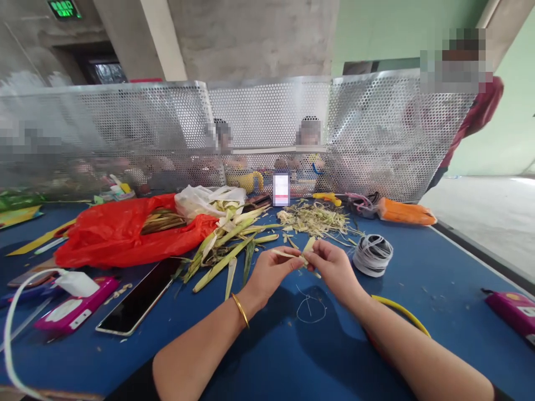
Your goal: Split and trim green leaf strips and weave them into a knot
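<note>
My left hand (271, 271) and my right hand (330, 264) meet over the middle of the blue table, fingers pinched close together. Between them is a pale green strip of corn husk (309, 245), which both hands grip; part of it is hidden by the fingers. A loop of thin thread (311, 312) lies on the table below the hands. To the left is a heap of corn husks (228, 253), and just beyond the hands lies a pile of husk scraps (315, 218). A ball of grey-white string (373, 255) sits right of my right hand.
A red plastic bag (108, 231), a tablet (140, 298) and a magenta power strip (77, 306) lie at left. An upright phone (281, 188) stands before a perforated metal screen (267, 114), with people behind it. An orange packet (405, 213) and a magenta tape measure (512, 312) are at right.
</note>
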A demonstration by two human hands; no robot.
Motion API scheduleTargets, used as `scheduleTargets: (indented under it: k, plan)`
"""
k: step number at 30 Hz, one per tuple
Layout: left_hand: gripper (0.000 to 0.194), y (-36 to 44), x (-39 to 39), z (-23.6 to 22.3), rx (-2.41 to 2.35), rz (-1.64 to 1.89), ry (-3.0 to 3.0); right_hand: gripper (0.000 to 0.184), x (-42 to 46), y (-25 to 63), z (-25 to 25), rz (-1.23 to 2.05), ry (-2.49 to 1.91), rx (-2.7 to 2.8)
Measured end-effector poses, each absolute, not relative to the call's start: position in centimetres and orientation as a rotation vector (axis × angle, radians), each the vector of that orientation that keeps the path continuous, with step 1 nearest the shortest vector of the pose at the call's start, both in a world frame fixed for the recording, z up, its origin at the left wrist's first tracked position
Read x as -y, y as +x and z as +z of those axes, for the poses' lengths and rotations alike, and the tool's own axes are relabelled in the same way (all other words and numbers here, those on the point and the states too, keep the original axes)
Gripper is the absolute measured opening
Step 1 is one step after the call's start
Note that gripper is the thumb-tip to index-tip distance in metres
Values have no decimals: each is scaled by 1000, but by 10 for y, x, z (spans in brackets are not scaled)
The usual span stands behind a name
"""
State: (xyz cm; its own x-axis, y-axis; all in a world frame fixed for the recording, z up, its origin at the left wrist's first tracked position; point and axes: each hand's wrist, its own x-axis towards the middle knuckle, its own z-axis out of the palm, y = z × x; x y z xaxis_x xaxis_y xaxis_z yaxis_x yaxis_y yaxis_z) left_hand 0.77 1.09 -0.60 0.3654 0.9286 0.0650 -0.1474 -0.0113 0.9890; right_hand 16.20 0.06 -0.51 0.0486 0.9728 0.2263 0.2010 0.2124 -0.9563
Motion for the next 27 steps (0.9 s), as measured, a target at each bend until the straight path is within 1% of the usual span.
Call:
scheduleTargets:
  k: [6,14,20,27]
  plan:
    - [20,13,-8,-12,-939,1137,1247,26,5,155,-11,742,-1329,1390]
    - [19,19,-3,-13,-953,1195,1142,26,7,153,-13,647,-1360,1385]
    - [13,19,-3,-10,-962,1190,1099,22,3,161,-10,630,-1310,1506]
    - [18,16,-3,-8,-887,1111,988,20,0,162,-14,776,-1281,1492]
